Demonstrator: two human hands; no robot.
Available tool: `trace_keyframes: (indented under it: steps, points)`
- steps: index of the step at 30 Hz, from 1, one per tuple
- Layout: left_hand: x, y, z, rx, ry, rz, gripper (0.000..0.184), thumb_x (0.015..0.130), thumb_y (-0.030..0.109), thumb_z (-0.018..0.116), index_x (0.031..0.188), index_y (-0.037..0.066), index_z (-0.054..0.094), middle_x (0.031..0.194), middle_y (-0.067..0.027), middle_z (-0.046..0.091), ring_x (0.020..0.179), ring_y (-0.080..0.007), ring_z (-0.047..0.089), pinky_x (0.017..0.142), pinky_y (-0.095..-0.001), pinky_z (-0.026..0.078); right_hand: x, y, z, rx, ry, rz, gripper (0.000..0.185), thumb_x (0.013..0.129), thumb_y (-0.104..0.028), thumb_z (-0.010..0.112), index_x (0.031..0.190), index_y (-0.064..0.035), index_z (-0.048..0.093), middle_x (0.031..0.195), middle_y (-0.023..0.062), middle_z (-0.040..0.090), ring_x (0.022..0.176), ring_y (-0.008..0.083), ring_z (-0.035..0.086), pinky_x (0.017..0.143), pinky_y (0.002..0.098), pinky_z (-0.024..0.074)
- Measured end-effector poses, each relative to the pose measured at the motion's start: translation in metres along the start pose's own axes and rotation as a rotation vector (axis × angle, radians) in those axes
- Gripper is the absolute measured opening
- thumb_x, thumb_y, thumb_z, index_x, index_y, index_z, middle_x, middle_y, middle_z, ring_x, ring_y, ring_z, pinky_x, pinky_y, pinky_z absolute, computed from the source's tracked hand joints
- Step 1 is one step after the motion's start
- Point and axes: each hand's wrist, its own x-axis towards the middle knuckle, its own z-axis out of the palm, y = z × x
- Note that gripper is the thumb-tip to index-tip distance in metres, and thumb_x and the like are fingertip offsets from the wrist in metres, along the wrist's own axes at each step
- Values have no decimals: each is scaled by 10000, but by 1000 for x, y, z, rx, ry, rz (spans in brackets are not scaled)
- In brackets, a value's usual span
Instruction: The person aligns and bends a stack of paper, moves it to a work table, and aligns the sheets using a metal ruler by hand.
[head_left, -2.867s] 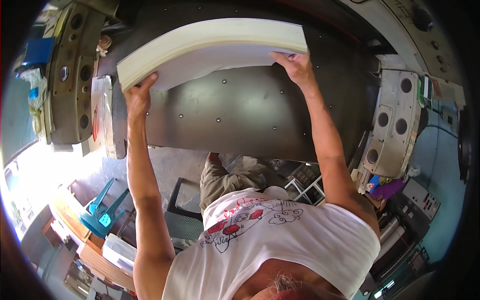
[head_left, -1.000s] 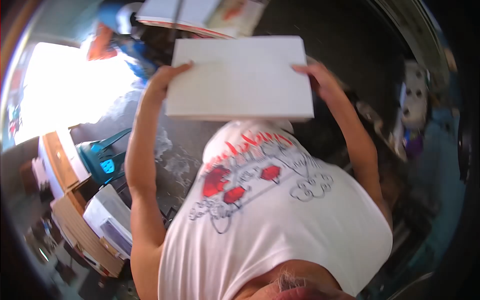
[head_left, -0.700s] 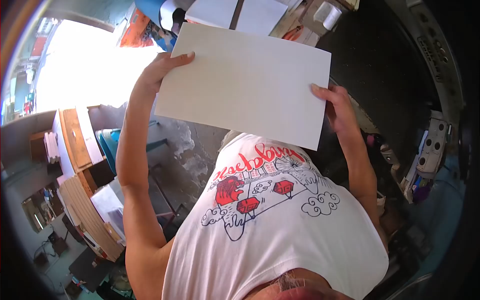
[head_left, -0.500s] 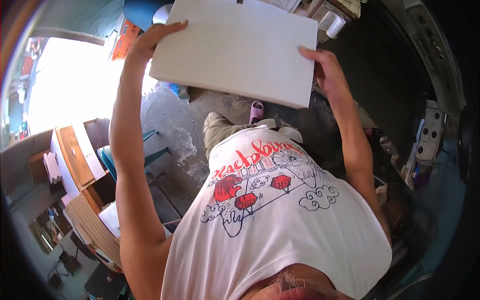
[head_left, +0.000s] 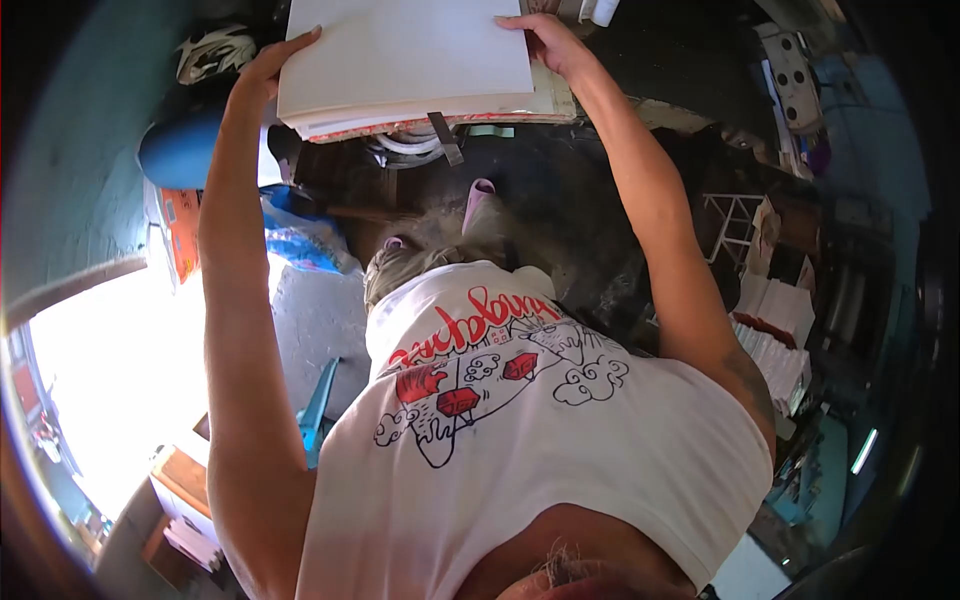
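Observation:
A thick stack of white paper sheets [head_left: 405, 50] lies across the top of the view, its far side cut off by the frame. My left hand [head_left: 278, 62] grips the stack's left edge, thumb on the top sheet and fingers underneath, mostly hidden. On the opposite edge my right hand [head_left: 550, 45] holds it the same way, its thumb pressed on top. Beneath the stack is a work surface with a worn, reddish front edge [head_left: 560, 100]. Whether the stack rests on it fully, I cannot tell.
A dark strip [head_left: 446, 138] hangs from the surface's front edge. At left are a blue rounded object [head_left: 185, 152], an orange box [head_left: 181, 225] and a blue plastic bag [head_left: 310, 240] on the floor. Stacked white paper [head_left: 775, 345] stands at right, and a teal chair [head_left: 320, 410] at lower left.
My body has turned, and the room has shifted in view. Both hands have carried the paper stack from above open floor to over the work surface, keeping their grip.

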Motion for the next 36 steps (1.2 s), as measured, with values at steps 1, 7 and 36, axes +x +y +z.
trace_keyframes:
  steps: [1, 7, 36]
  points:
    - [4, 1, 0, -23, 9, -4, 638, 773, 354, 814, 1180, -81, 587, 1102, -174, 660, 956, -240, 676, 864, -346, 549, -5, -4, 2, -58, 0, 20, 371, 774, -230, 761, 979, 59, 650, 814, 121, 680, 617, 184, 644, 528, 327, 514]
    - [16, -8, -3, 48, 26, 57, 671, 767, 398, 812, 1155, -102, 592, 1086, -175, 664, 961, -227, 670, 863, -338, 537, 24, 14, -10, -2, -37, 110, 401, 771, -224, 769, 1020, 62, 639, 874, 135, 688, 724, 212, 673, 648, 310, 543]
    - [52, -48, -28, 73, 50, -7, 699, 796, 389, 786, 1184, -142, 549, 1118, -205, 643, 1001, -245, 652, 896, -336, 525, 26, 41, 7, -32, 86, -8, 376, 760, -166, 710, 1068, 41, 650, 888, 94, 677, 787, 197, 645, 675, 325, 509]
